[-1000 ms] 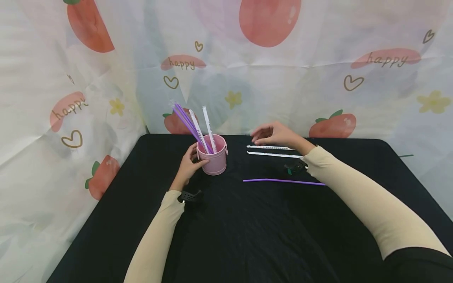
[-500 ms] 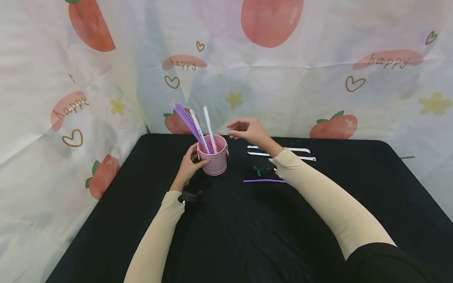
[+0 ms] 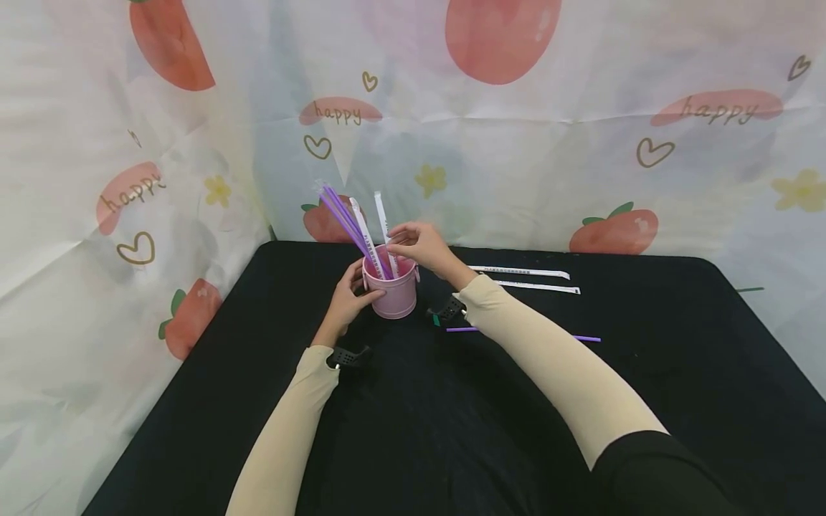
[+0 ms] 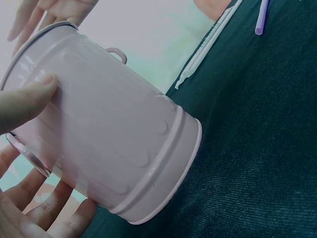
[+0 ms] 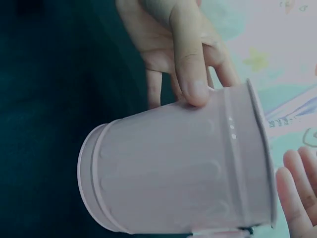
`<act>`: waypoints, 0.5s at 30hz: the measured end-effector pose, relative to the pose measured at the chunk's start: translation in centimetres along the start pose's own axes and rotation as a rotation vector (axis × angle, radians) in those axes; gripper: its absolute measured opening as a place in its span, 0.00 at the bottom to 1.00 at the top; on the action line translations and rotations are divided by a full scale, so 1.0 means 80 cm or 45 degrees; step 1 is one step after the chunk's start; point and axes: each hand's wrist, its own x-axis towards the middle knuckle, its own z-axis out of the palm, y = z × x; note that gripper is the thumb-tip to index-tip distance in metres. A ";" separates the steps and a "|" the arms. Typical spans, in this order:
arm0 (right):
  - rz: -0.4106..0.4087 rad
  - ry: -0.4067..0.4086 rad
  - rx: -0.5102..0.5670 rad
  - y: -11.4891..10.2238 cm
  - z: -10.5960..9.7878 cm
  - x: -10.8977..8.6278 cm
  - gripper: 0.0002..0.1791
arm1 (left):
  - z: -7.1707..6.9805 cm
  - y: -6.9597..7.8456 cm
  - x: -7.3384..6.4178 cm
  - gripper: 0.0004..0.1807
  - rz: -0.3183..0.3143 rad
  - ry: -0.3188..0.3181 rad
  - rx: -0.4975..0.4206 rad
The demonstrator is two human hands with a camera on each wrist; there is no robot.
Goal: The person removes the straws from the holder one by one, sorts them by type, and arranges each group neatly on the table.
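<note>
Pink bucket [image 3: 393, 297] looks light and stiff; hold its side. Left hand [image 3: 343, 302] grips there; right hand [image 3: 426, 248], fingers loose, is by its rim.

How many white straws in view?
4. Two stand in the pink bucket: left straw, right straw. Two lie on the black table, right of the bucket: far straw, near straw. Others could be hidden inside the bucket.

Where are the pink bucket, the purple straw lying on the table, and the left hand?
Pink bucket [image 3: 396, 297]: head view, front wall below the rim.
Purple straw [image 4: 263, 18]: left wrist view, on the stretch near its visible end.
Left hand [image 3: 343, 306]: head view, middle of the hand.
</note>
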 end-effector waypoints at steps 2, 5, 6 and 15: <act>-0.001 0.008 -0.034 0.001 0.005 0.004 0.17 | 0.000 0.000 0.001 0.40 -0.002 -0.002 -0.002; 0.000 0.010 -0.080 0.004 0.011 0.010 0.17 | -0.001 -0.002 0.001 0.40 -0.005 -0.003 -0.004; 0.002 0.009 -0.096 0.004 0.013 0.011 0.17 | -0.001 -0.002 0.002 0.40 -0.005 -0.005 -0.007; 0.036 0.005 -0.305 0.000 0.030 0.018 0.16 | -0.001 -0.002 0.000 0.39 0.013 -0.018 -0.015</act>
